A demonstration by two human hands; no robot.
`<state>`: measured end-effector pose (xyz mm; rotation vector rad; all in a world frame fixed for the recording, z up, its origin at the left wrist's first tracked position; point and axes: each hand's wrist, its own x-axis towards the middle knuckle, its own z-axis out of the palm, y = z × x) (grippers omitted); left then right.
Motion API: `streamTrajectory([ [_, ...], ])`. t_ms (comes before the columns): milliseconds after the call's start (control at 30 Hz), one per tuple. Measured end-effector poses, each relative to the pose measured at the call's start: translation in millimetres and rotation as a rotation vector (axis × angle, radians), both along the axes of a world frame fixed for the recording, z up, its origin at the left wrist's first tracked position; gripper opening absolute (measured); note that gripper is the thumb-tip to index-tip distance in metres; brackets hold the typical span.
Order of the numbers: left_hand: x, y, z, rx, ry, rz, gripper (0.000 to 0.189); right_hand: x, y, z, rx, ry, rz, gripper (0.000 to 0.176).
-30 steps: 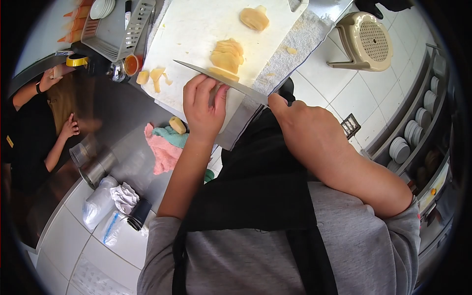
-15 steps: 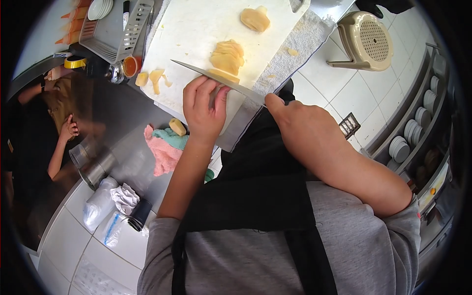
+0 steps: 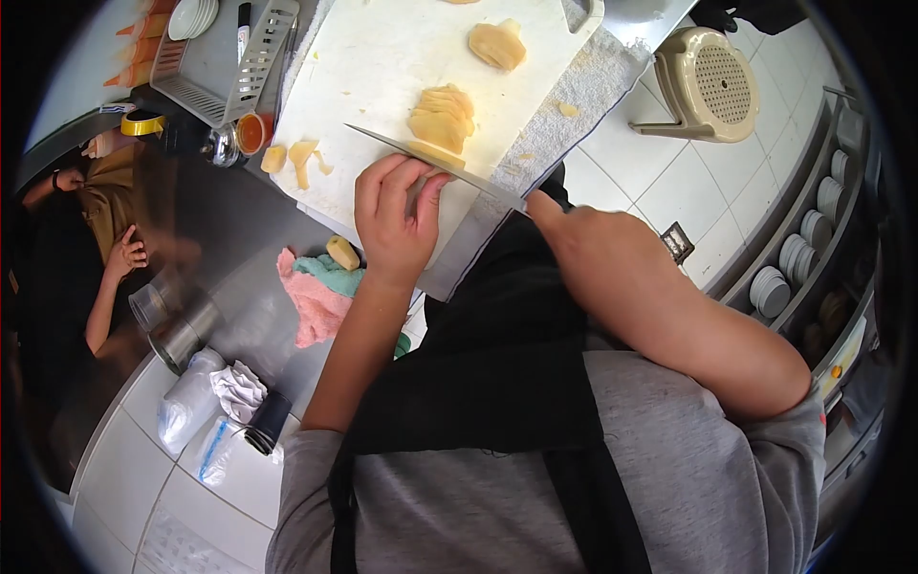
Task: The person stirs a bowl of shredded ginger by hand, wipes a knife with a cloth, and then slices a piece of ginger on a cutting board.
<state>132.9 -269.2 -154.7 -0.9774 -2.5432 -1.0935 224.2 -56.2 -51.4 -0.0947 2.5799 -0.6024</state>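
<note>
My right hand (image 3: 583, 234) is wrapped round the handle of a long knife (image 3: 435, 163), whose blade points up and left across the white cutting board (image 3: 373, 77). My left hand (image 3: 397, 206) is closed at the near side of the blade, fingers bent; what it holds is mostly hidden by the fingers and blade. Just beyond the blade lies a fanned stack of thin yellow slices (image 3: 443, 115). Another small pile of slices (image 3: 497, 45) rests farther up the board. Offcuts (image 3: 302, 158) lie at the board's left corner.
A towel (image 3: 583, 91) lies under the board. Pink and teal cloths (image 3: 316, 301) and a peeled yellow piece (image 3: 342, 253) are left of my forearm. A plastic stool (image 3: 722, 86) stands on the floor at right. Another person (image 3: 105, 258) is at far left.
The knife has drawn back slightly toward my right side, with my right hand moving right and down. My left hand has barely moved. The other person's arms have shifted.
</note>
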Motion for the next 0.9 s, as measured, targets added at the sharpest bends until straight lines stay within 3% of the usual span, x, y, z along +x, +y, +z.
streamTrajectory([
  [200, -0.4, -0.9, -1.0, 0.016, -0.007, -0.012, 0.026, -17.7, -22.8, -41.3, -0.035, 0.109, -0.060, 0.009],
  [467, -5.5, -2.0, 6.3, -0.036, -0.032, -0.037, 0.029, -16.9, -25.6, -36.2, 0.009, 0.084, -0.065, 0.012],
  [600, -24.1, -3.0, 32.5, -0.092, -0.038, -0.021, 0.029, -12.7, -26.3, -36.4, 0.077, 0.105, -0.074, 0.016],
  [667, -41.6, -0.8, 54.4, -0.424, -0.060, -0.118, 0.025, -10.9, -27.7, -38.8, 0.081, 0.105, -0.079, 0.017],
  [767, -61.9, -6.5, 57.5, -0.554, -0.083, -0.296, 0.021, -12.3, -29.1, -38.2, 0.071, 0.087, -0.081, 0.018],
  [900, -71.6, -2.7, 61.2, -0.562, -0.138, -0.345, 0.018, -12.0, -28.1, -37.7, 0.060, 0.084, -0.086, 0.019],
])
